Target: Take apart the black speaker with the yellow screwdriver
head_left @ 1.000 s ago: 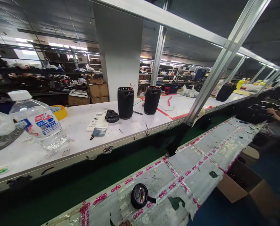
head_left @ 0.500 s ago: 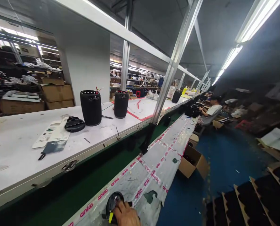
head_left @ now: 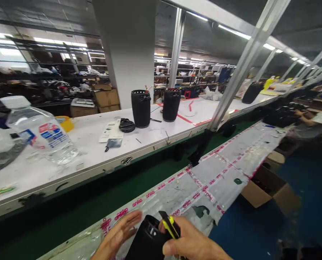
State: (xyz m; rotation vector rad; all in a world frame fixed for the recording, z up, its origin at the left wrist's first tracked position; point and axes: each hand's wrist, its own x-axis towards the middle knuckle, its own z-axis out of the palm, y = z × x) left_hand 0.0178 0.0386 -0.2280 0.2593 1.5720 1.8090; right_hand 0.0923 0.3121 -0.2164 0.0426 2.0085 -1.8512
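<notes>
At the bottom of the view my right hand (head_left: 189,242) grips a black and yellow tool (head_left: 169,225) and presses against a black cylindrical speaker body (head_left: 147,242). On the speaker body's left side rests my left hand (head_left: 117,234), fingers spread and touching it. Both hands hover over the near bench (head_left: 217,169), which is covered in grey film and pink printed tape. The lower part of the speaker body is cut off by the frame edge.
Across a green conveyor belt (head_left: 96,196), a white table (head_left: 90,144) holds a water bottle (head_left: 40,131), leaflets (head_left: 110,131), a black cap (head_left: 127,125) and two upright black speaker shells (head_left: 141,108) (head_left: 171,104). An open cardboard box (head_left: 269,187) sits on the blue floor. Another person (head_left: 316,117) works far right.
The view swung back left and down. The black round part lying on the taped bench is gone from there; my hands now hold a black speaker body, with the left hand newly in view.
</notes>
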